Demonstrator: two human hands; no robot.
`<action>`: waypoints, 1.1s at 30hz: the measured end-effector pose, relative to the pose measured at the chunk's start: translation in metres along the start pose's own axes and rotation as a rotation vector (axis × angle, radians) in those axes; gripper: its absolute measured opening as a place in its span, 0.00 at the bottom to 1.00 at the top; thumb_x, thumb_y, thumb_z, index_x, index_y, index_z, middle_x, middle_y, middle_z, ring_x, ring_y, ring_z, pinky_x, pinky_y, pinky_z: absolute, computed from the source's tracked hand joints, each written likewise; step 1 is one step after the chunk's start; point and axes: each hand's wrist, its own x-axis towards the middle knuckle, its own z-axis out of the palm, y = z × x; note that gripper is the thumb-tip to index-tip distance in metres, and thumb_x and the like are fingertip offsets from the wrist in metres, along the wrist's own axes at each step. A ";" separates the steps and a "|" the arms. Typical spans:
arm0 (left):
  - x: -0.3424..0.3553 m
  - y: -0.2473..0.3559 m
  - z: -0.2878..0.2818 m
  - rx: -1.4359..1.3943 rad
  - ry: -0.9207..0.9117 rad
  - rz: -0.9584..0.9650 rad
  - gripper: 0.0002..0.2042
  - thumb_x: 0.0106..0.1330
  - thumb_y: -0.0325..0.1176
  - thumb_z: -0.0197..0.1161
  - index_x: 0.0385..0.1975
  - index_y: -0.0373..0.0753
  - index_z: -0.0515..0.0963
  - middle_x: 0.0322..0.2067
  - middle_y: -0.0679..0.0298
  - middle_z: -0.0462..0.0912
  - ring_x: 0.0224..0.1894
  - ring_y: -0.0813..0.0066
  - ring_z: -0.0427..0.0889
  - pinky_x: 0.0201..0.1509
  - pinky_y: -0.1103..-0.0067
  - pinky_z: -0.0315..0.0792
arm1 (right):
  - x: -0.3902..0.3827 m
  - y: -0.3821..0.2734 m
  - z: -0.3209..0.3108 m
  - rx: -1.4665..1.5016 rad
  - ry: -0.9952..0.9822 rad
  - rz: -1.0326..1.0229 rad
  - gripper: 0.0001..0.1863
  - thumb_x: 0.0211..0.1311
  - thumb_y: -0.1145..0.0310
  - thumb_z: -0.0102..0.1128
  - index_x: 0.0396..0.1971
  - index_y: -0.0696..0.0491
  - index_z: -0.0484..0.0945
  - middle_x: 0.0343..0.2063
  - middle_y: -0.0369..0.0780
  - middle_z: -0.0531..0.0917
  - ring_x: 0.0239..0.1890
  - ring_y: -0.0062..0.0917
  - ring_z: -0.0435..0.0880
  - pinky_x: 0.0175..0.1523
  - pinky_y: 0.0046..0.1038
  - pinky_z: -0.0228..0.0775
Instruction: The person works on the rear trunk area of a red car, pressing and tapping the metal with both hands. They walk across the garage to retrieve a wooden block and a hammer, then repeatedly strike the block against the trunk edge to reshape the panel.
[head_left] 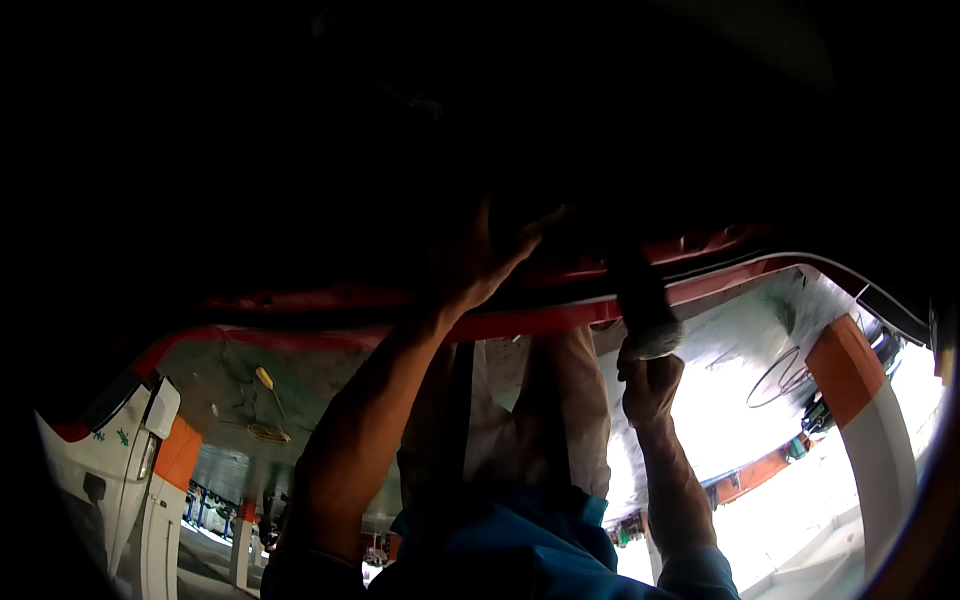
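Note:
My left hand (487, 262) reaches over the red door sill (495, 322) into the dark space beyond it. Its thumb and fingers look stretched apart, with nothing visible between them, though the fingertips fade into shadow. On the right, my right hand (652, 385) is a closed fist on the near side of the sill. It grips a dark, thick, tube-like thing with a pale grey end (656, 341), which runs up across the sill into the dark. The kind of this thing cannot be made out. Whatever lies beyond the sill is nearly black.
A white vehicle (125, 470) with a side mirror stands at the left. Orange-and-white pillars (845, 365) rise on both sides. On the shiny floor lie a yellow-ended cable (265, 378) and a loose loop of hose or cable (775, 385). Bright daylight comes from the lower right.

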 end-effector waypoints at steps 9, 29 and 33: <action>0.003 0.007 0.000 -0.018 0.010 0.057 0.39 0.58 0.48 0.72 0.65 0.34 0.66 0.59 0.47 0.75 0.61 0.49 0.76 0.64 0.61 0.72 | -0.001 0.035 0.015 -0.424 -0.121 -0.240 0.18 0.57 0.60 0.69 0.38 0.59 0.78 0.18 0.42 0.80 0.19 0.29 0.83 0.22 0.28 0.72; -0.002 0.001 -0.003 0.088 0.018 -0.061 0.40 0.60 0.53 0.72 0.67 0.34 0.66 0.58 0.46 0.77 0.58 0.50 0.79 0.61 0.63 0.75 | -0.027 -0.004 0.025 -0.146 -0.201 -0.369 0.23 0.52 0.51 0.70 0.30 0.58 0.77 0.12 0.38 0.71 0.11 0.26 0.72 0.19 0.28 0.64; -0.002 -0.006 0.004 0.015 0.000 -0.074 0.40 0.59 0.52 0.72 0.66 0.33 0.66 0.57 0.46 0.77 0.57 0.52 0.79 0.61 0.64 0.75 | -0.014 -0.019 0.027 -0.003 -0.158 -0.699 0.29 0.60 0.38 0.61 0.29 0.54 0.74 0.14 0.35 0.72 0.12 0.24 0.72 0.20 0.25 0.64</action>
